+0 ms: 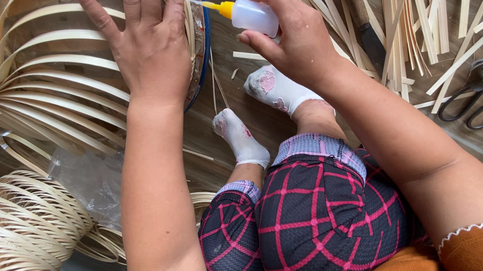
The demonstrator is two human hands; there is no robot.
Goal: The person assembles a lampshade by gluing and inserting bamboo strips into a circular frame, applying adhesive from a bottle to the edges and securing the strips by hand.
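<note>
On the floor, the left hand presses flat, fingers spread, holding the bent strips still, while the right hand grips a glue bottle, tip by the rim.

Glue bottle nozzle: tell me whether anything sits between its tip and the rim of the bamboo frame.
Nothing visible does. The right hand holds the glue bottle with its yellow nozzle pointing at the rim of the bamboo frame, with only open air between. The left hand presses flat on the frame, left of the nozzle's line.
</note>
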